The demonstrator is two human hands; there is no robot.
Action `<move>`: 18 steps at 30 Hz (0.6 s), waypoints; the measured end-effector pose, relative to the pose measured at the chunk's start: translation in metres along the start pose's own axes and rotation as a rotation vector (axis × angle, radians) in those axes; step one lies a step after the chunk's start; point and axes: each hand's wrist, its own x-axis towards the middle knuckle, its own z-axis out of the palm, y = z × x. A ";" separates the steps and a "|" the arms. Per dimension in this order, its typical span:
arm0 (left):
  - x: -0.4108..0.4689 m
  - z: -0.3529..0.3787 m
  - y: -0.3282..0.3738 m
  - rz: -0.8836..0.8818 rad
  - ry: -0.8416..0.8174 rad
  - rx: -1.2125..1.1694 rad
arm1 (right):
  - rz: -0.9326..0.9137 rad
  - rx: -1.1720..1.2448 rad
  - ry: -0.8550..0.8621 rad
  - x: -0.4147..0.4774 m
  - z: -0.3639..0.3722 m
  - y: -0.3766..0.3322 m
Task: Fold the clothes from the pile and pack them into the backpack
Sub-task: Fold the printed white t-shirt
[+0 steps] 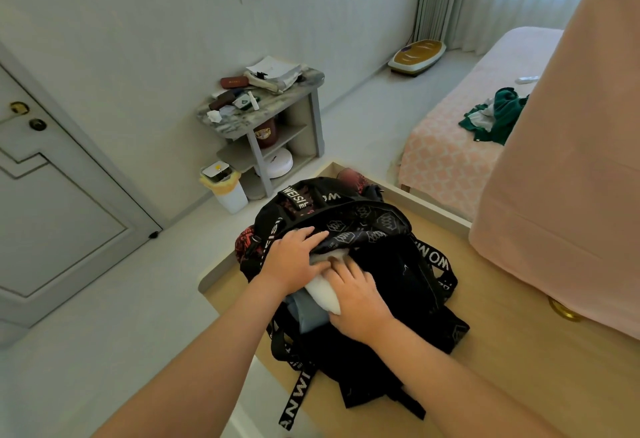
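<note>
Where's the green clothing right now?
In the head view, the green clothing lies on the bed at the right, beyond the backpack, its right edge hidden by a pink cloth.

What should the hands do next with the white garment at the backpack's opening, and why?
Probably push the white garment deeper into the backpack. It sticks partly out of the opening, on a blue garment; the right hand presses on it while the left hand holds the opening's edge up.
</note>
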 end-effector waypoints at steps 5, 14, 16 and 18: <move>-0.006 0.012 0.006 -0.044 -0.061 0.173 | 0.014 0.233 -0.087 -0.010 -0.013 0.020; -0.007 0.004 0.041 -0.162 -0.157 0.127 | 0.181 0.299 -0.261 -0.042 -0.022 0.023; -0.006 -0.001 0.056 -0.077 0.003 0.081 | 0.232 0.334 -0.165 -0.045 -0.036 0.023; -0.001 -0.004 0.077 0.083 0.141 -0.024 | 0.305 0.373 -0.019 -0.052 -0.044 0.028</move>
